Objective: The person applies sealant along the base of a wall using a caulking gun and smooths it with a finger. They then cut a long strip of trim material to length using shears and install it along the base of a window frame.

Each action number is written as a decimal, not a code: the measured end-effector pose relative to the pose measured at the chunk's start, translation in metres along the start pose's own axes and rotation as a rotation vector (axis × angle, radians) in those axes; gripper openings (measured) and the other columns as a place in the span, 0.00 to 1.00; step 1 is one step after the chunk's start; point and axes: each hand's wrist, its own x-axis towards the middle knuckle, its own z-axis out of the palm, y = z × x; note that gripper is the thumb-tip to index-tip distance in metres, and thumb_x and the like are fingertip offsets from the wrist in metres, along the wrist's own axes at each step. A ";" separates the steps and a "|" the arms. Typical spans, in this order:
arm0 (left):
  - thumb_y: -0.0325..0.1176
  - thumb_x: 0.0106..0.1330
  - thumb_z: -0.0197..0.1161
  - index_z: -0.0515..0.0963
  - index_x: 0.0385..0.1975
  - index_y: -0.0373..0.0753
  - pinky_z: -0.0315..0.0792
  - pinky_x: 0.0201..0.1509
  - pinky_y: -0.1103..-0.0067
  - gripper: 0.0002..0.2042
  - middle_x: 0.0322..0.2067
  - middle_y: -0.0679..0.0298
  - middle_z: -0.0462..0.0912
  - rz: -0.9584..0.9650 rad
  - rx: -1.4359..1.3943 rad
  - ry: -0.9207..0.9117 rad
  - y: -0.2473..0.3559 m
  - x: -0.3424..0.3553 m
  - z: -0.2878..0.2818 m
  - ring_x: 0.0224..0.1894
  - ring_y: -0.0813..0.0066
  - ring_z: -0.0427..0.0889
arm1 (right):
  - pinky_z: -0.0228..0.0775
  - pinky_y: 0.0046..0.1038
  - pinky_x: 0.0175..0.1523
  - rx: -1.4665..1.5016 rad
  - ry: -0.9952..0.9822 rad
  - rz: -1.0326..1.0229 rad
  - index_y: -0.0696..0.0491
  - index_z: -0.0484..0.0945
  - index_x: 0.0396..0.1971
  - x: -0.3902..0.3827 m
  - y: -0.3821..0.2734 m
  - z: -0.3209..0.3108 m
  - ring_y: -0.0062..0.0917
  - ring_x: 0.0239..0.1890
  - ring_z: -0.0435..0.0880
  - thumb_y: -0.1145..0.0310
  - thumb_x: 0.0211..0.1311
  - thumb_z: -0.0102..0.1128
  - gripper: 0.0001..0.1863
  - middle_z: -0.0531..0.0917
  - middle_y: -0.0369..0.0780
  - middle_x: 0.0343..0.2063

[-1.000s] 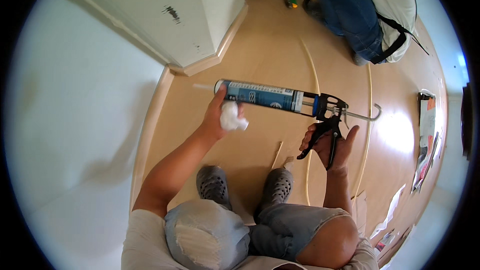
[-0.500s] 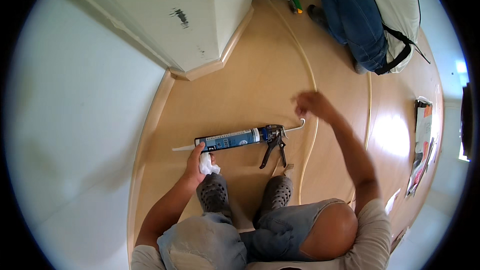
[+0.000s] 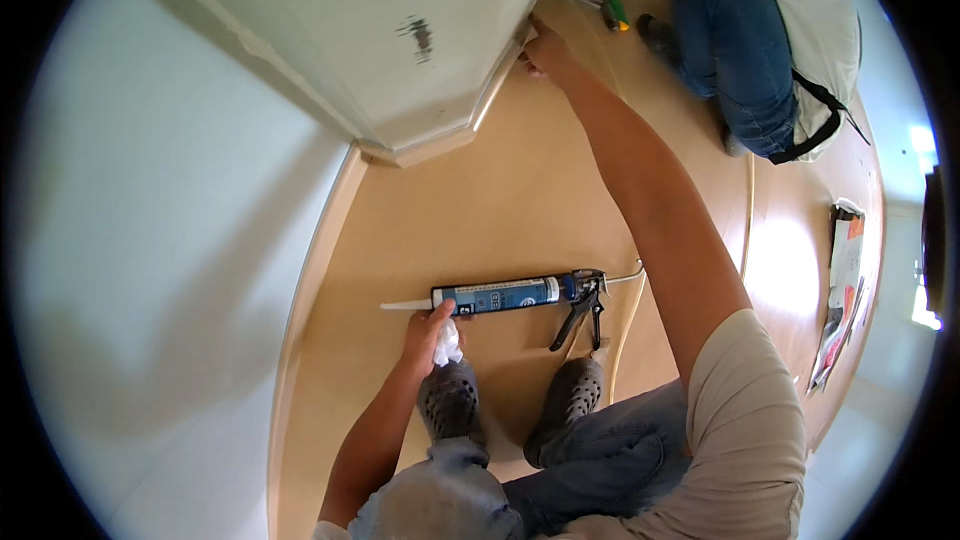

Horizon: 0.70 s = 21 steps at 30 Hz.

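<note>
In my left hand (image 3: 424, 338) is a caulking gun (image 3: 508, 296), held by the nozzle end of its blue cartridge. The pale nozzle points left, while the black handle and trigger hang to the right. A crumpled white wipe (image 3: 447, 343) is pinched in the same hand, under the cartridge. My right arm stretches far forward, and my right hand (image 3: 543, 50) is at the wooden baseboard (image 3: 437, 145) along the pale wall. Its index finger extends to the strip; the other fingers are bent and partly hidden. I see nothing held in it.
Another person (image 3: 740, 50) in jeans kneels at the far right, an arm reaching toward the wall. A green-handled tool (image 3: 612, 8) lies by that arm. Torn packaging (image 3: 842, 285) is on the floor at right. A thin pale strip (image 3: 750, 200) runs along the floor.
My right hand has swung forward and left, from above the gun's rear rod to the baseboard. The view has shifted slightly; my left hand keeps its hold on the caulking gun.
</note>
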 end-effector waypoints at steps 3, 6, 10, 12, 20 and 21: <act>0.50 0.63 0.69 0.75 0.44 0.34 0.75 0.20 0.76 0.24 0.31 0.51 0.86 -0.019 -0.002 -0.021 0.002 0.004 0.001 0.18 0.71 0.81 | 0.68 0.26 0.21 -0.023 -0.014 0.009 0.35 0.50 0.76 -0.005 0.017 0.005 0.24 0.21 0.77 0.83 0.61 0.43 0.44 0.83 0.46 0.29; 0.50 0.63 0.69 0.76 0.44 0.32 0.74 0.19 0.76 0.25 0.31 0.48 0.86 -0.035 -0.011 -0.023 0.003 0.004 0.000 0.17 0.70 0.81 | 0.70 0.26 0.22 -0.125 -0.041 -0.013 0.38 0.49 0.76 -0.032 0.031 0.021 0.24 0.21 0.79 0.83 0.60 0.45 0.44 0.84 0.46 0.27; 0.51 0.63 0.68 0.77 0.40 0.29 0.73 0.18 0.75 0.25 0.31 0.49 0.86 -0.041 -0.009 -0.016 0.006 0.007 0.004 0.16 0.70 0.80 | 0.76 0.36 0.31 -0.228 -0.135 -0.129 0.44 0.44 0.76 -0.088 0.060 0.056 0.37 0.28 0.84 0.78 0.59 0.49 0.45 0.85 0.50 0.29; 0.52 0.64 0.67 0.77 0.40 0.29 0.72 0.18 0.76 0.26 0.30 0.49 0.86 -0.034 -0.021 -0.021 0.003 0.005 0.004 0.16 0.70 0.80 | 0.78 0.38 0.33 -0.315 -0.120 -0.195 0.46 0.42 0.77 -0.116 0.078 0.077 0.40 0.28 0.84 0.76 0.59 0.52 0.46 0.84 0.51 0.28; 0.55 0.67 0.63 0.77 0.41 0.29 0.71 0.19 0.76 0.27 0.31 0.50 0.85 -0.009 0.015 -0.002 -0.004 0.001 0.006 0.17 0.69 0.78 | 0.75 0.45 0.36 -0.247 -0.014 -0.118 0.53 0.23 0.74 -0.188 0.072 0.150 0.48 0.28 0.82 0.70 0.62 0.51 0.51 0.83 0.51 0.26; 0.54 0.67 0.63 0.77 0.41 0.29 0.71 0.19 0.75 0.27 0.31 0.49 0.85 0.002 0.010 -0.004 -0.003 0.000 0.008 0.17 0.69 0.78 | 0.75 0.49 0.39 -0.153 -0.040 -0.065 0.52 0.20 0.73 -0.193 0.066 0.156 0.52 0.31 0.83 0.69 0.63 0.50 0.52 0.84 0.54 0.29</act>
